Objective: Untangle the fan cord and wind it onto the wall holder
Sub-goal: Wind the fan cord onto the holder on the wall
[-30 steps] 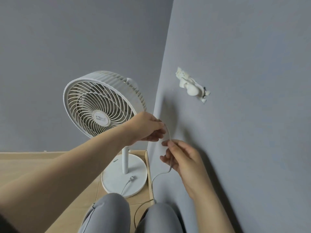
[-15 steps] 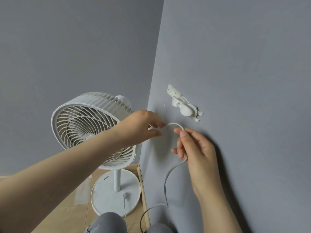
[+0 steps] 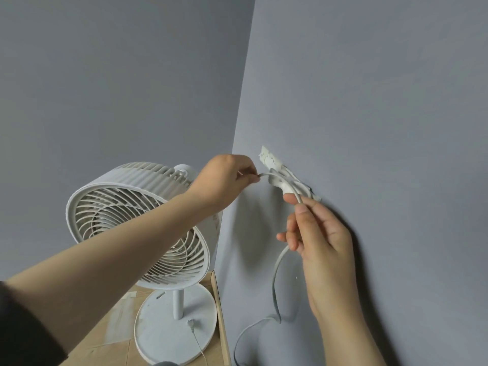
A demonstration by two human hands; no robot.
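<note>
While the left hand [image 3: 227, 178] pinches the cord [image 3: 276, 273] beside the wall holder [image 3: 284, 178], the right hand [image 3: 319, 239] grips it just below, cord draped over the holder; the fan [image 3: 137, 223] stands under the left forearm on the floor [image 3: 111, 326].

I see grey walls [image 3: 118, 88] meeting at a corner, wooden floor [image 3: 111, 328] below, pale skirting [image 3: 220, 313] along the corner's foot.

You're in a corner of a home room. Plain grey walls [image 3: 369, 88] meet above a wood floor [image 3: 111, 328] with a pale skirting strip [image 3: 220, 313], and a white household fan [image 3: 137, 225] stands there.
</note>
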